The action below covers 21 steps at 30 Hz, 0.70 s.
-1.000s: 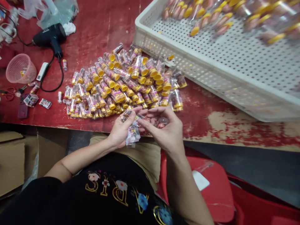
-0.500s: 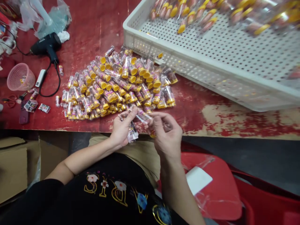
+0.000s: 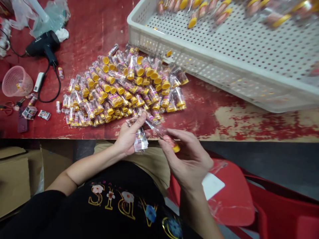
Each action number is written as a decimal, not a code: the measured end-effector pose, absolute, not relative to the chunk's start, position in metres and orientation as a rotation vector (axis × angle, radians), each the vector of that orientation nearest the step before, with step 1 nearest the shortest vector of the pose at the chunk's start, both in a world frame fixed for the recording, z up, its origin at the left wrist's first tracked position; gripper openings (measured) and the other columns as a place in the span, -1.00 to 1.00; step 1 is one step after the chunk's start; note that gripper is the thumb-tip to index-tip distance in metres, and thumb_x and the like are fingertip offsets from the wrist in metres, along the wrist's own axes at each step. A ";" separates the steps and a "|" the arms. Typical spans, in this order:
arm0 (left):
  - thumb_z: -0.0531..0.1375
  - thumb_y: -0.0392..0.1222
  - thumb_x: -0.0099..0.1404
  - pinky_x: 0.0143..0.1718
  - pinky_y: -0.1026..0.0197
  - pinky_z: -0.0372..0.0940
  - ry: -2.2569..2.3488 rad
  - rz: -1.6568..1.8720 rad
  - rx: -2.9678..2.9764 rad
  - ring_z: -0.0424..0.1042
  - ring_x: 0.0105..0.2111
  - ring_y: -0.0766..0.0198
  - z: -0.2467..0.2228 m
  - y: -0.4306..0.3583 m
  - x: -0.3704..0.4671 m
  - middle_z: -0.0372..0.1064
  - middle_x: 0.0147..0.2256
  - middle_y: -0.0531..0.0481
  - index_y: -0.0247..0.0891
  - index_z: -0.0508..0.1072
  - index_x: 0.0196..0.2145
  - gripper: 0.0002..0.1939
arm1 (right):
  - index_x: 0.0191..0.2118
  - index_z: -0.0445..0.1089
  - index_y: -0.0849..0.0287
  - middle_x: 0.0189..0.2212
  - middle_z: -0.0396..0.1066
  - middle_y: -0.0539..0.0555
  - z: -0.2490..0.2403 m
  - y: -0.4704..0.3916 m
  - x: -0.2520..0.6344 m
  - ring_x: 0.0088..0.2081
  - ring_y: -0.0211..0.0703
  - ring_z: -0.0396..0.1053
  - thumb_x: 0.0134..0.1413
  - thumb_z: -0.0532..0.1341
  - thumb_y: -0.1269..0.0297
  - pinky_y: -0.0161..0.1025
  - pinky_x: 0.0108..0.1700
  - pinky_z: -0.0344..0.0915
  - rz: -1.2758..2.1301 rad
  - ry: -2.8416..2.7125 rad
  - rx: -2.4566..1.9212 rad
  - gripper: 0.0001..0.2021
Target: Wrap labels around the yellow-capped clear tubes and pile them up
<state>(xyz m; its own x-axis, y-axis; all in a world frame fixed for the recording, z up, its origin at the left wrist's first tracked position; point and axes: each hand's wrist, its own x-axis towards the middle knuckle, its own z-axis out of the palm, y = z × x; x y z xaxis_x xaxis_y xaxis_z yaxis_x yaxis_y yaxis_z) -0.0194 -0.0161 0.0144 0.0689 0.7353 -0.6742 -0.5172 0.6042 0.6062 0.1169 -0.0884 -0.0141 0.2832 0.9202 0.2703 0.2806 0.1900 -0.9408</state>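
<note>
My left hand is closed around several printed clear plastic sleeves, which hang below its thumb. One more sleeve sticks out to the right from under that thumb. Between the thumb and fingers of my right hand is a small tube with a yellow cap and pinkish contents. Its clear end meets the sleeve; how far it is inside I cannot tell. Just beyond both hands lies a heap of yellow-capped tubes in printed sleeves.
A white perforated crate holding more yellow-capped tubes stands at the back right. On the left of the red table are a black heat gun, a pink basket and red scissors. A red chair is at lower right.
My right hand has moved right and down and opened its grip somewhat, so the yellow-capped tube now shows, lined up with the sleeve. My left hand has stayed nearly in place.
</note>
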 end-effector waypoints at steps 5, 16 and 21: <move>0.51 -0.05 0.11 -0.46 0.28 0.41 1.126 0.852 0.278 0.43 -0.51 0.40 0.014 -0.024 -0.020 0.57 -0.32 -0.03 -0.34 0.57 -0.31 -0.66 | 0.13 0.53 -0.10 -0.15 0.52 0.07 -0.017 -0.085 0.119 -0.16 -0.13 0.50 0.03 0.45 0.46 -0.15 -0.12 0.49 0.370 -1.369 -1.370 -0.46; 0.57 -0.01 -0.03 -0.50 0.32 0.42 1.012 0.923 0.439 0.47 -0.49 0.36 0.023 -0.031 -0.021 0.53 -0.31 0.03 -0.21 0.59 -0.07 -0.43 | 0.27 0.41 -0.12 0.16 0.47 0.13 -0.020 -0.104 0.120 0.14 0.01 0.49 0.24 0.28 0.37 0.04 0.13 0.51 0.798 -1.233 -1.260 -0.49; 0.52 -0.11 0.08 -0.44 0.28 0.43 1.046 0.899 0.531 0.54 -0.33 0.22 0.031 -0.038 -0.020 0.55 -0.17 -0.02 -0.04 0.59 0.08 -0.42 | -0.02 0.62 -0.09 -0.20 0.60 0.04 -0.018 -0.096 0.115 -0.19 -0.12 0.57 0.11 0.38 0.46 -0.12 -0.16 0.55 0.523 -1.153 -1.324 -0.64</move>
